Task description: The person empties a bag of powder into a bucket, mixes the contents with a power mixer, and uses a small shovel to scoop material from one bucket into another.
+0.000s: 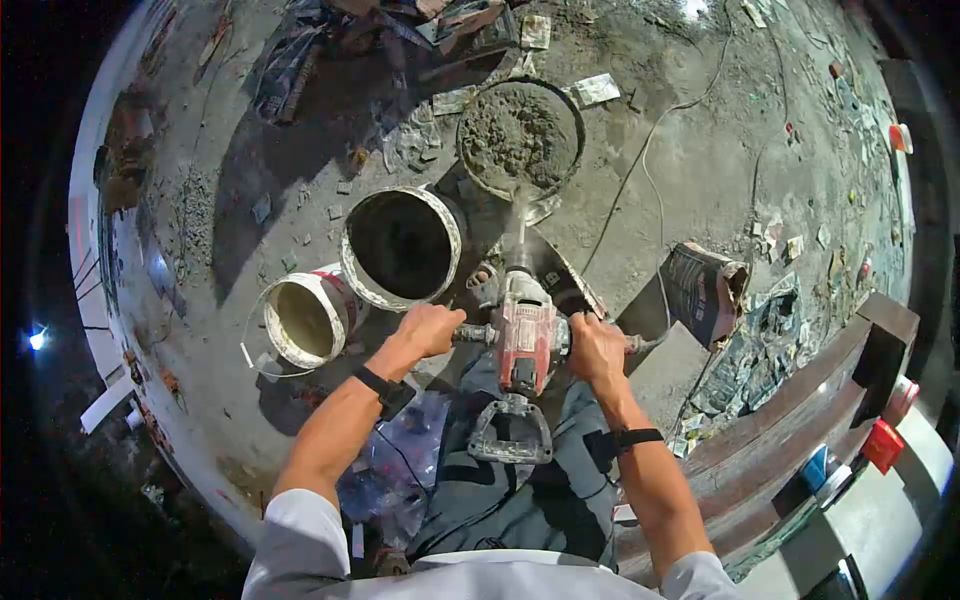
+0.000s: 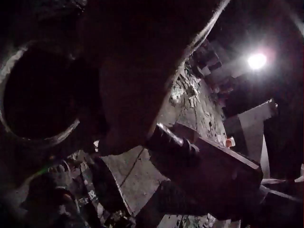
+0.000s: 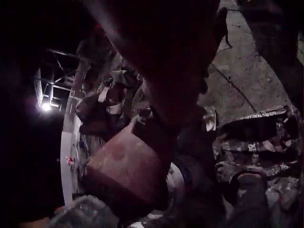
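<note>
Mixing seems only partly done: the grey mix point(image 1: 515, 130) in the bucket point(image 1: 580, 125) on the floor looks lumpy. The left grip point(image 1: 430, 330) and right grip point(image 1: 595, 348) each hold a handle of the red mixer point(image 1: 525, 335), whose rod dips into the bucket.

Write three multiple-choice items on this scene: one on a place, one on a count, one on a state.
1. Where does the shaft of the mixer end? A) in the mortar bucket B) in a wheelbarrow C) in the torn bag
2. How many round buckets stand ahead of the person? A) two B) three C) five
3. What are the hands doing? A) both grip the mixer's side handles B) only one grips C) both hang free
1 A: the shaft runs into the grey mortar. 2 B: mortar bucket, dark bucket, white bucket. 3 A: left hand and right hand each wrap a handle.
</note>
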`<state>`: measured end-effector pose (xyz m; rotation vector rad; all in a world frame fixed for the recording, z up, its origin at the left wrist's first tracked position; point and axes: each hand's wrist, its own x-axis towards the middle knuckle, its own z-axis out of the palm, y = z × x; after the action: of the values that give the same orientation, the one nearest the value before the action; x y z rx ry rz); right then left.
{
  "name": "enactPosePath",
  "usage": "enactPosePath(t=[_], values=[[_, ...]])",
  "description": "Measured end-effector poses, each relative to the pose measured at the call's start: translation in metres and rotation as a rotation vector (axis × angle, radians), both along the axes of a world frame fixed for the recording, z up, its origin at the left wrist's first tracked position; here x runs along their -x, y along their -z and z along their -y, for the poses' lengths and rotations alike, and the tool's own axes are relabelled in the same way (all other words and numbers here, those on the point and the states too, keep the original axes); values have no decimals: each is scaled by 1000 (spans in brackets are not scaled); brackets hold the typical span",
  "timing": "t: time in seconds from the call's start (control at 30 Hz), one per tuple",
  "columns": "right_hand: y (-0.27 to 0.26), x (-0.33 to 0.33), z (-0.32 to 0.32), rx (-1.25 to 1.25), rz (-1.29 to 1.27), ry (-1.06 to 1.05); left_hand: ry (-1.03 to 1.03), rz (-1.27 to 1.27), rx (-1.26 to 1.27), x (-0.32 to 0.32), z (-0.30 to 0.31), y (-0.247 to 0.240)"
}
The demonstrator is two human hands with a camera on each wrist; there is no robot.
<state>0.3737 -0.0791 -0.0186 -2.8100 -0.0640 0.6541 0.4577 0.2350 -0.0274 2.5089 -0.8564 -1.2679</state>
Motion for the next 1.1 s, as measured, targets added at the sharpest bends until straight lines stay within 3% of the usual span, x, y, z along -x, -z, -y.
enactPosePath(t=[0.37,0.4,0.7,0.77,0.8,0.87,1.1], values=[[1,42,0,-1,49,-12,-65,22,31,56,1,0],[-2,43,0,-1,33,-28,-121,19,129,67,-4,7],[3,77,4,31,153,-83,-119,38,78,106,4,4],[2,82,4,44,144,-89,-424,-236,75,105,7,-3],[-1,82,5,54,133,-101,-423,-240,75,111,7,4],[-1,85,5,54,134,-106,-136,-15,54,127,3,25],[-13,89,12,67,135,-126,-165,-101,15,142,12,25]])
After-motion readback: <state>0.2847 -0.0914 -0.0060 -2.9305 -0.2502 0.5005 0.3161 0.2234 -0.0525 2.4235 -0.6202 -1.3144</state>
